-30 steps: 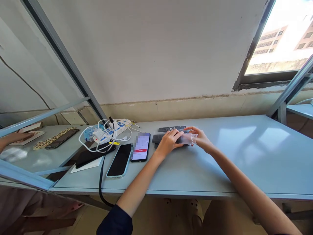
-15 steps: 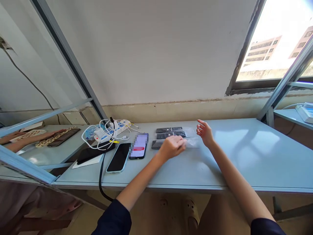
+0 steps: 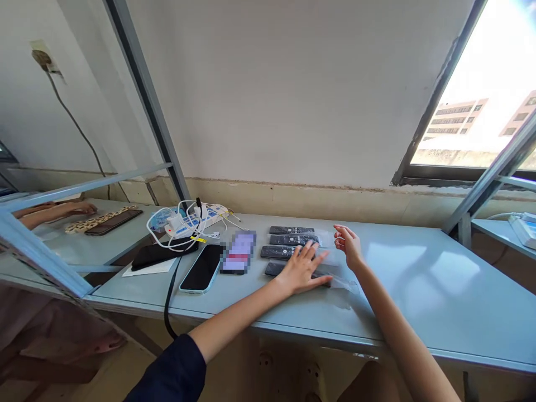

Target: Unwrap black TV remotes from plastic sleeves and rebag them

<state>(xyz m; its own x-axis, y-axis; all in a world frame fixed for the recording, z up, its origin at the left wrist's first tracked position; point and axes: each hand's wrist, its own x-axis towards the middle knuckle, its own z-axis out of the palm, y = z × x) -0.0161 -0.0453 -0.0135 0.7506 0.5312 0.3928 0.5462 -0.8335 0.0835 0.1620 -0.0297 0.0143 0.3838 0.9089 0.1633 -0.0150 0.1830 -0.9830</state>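
Several black remote controls (image 3: 292, 230) lie in a stacked row on the desk, one behind another, with clear plastic bags (image 3: 345, 285) around or beside their right ends. My left hand (image 3: 299, 272) is spread over the nearest remote control (image 3: 274, 269), fingers apart. Its fingertips reach toward the remote behind, and the palm hides part of the front one. To the right of the row, my right hand (image 3: 348, 245) is raised with loosely bent fingers, and I see nothing in it.
Left of the remotes lie a lit phone (image 3: 238, 251), a dark-screened phone (image 3: 203, 269) and a black case-like item (image 3: 163, 257). A white power strip (image 3: 201, 220) with tangled cables stands behind them. Another person's hand (image 3: 79, 207) rests at the adjoining desk, beyond metal bars (image 3: 146, 100).
My left hand has gone from curled to spread and come slightly nearer. Another remote control now shows at the front of the row. My right hand stays beside it; the view has shifted.
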